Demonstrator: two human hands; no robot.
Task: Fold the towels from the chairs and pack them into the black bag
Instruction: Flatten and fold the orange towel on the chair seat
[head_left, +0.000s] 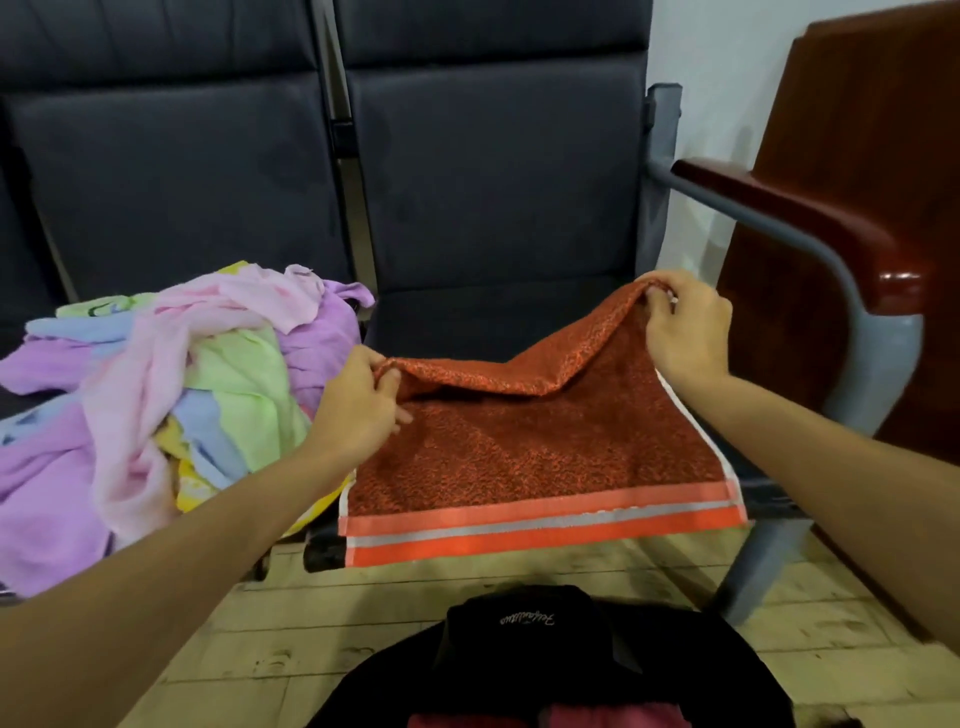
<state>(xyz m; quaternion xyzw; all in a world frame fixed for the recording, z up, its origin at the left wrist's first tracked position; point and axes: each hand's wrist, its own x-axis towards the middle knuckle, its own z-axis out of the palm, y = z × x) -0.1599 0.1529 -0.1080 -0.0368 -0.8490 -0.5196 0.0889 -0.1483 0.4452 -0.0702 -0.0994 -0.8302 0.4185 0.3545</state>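
fingers of left hand (358, 400) and right hand (680, 322) pinching nubby orange towel (530, 457) corners, striped hem

we see a glossy reddish-brown wooden armrest (810, 228) on a grey metal frame (878, 353), pale worn floor tiles (291, 644) and a white wall (727, 62).

Orange towel (540, 452) with striped hem lay spread on the right chair seat, its far edge lifted. Pastel towels (156, 384) sat heaped on the left seat. Black bag (524, 654) stood open on the floor.
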